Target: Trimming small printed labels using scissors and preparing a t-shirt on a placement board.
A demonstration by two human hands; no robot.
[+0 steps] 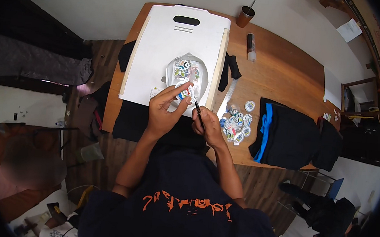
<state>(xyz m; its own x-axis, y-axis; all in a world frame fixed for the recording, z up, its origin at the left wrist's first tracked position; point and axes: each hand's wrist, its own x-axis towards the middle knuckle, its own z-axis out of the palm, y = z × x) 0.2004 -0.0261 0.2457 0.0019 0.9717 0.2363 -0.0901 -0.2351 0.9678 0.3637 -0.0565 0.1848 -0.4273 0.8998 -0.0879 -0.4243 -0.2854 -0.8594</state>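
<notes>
Between the thumb and fingers of my left hand (163,111) is a round sticker (184,92) with a white rim and a blue, red and green print. My right hand (208,127) grips a thin black pen-like tool (198,110). Its tip points up at the sticker's right edge; I cannot tell whether they touch. Just beyond my hands, a round whitish container (205,80) holds several colourful stickers (183,67). It rests on a white board (158,39) with a dark handle slot. A small printed piece (155,91) lies left of my left hand.
The board lies on a wooden table (285,68). To the right are a pile of loose stickers (236,126), a ruler (228,97) and folded black cloth (290,134) with a blue strip. Farther back stand a brown cup (245,17) and a dark cylinder (251,47). Another person sits at lower left.
</notes>
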